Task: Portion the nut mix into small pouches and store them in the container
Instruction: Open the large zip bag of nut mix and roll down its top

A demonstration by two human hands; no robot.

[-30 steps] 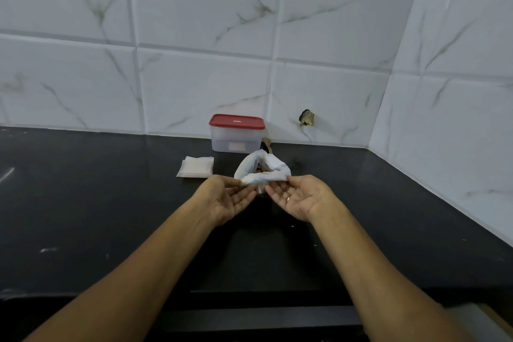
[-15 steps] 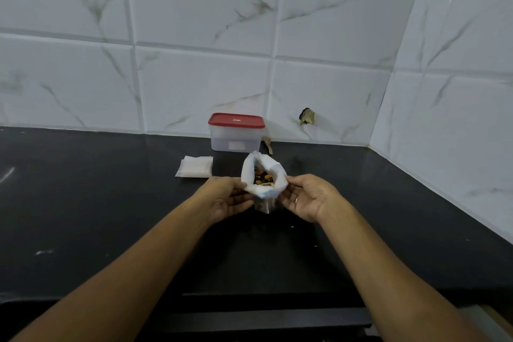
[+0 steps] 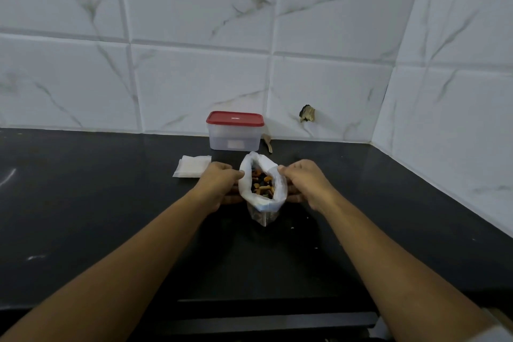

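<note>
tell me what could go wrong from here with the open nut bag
1. The soft white plastic bag seems held up only by the left hand and right hand pinching its rolled rim; letting go could tip it and spill the nut mix onto the black countertop.
2. The clear plastic container has its red lid on, so nothing can go in yet.

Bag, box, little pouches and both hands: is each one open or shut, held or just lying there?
nut mix bag: open, rim rolled down, standing upright on the counter, nuts showing inside.
container: shut, red lid on.
small pouches: lying flat in a pile on the counter.
left hand: pinches the bag's left rim.
right hand: pinches the bag's right rim.
</note>
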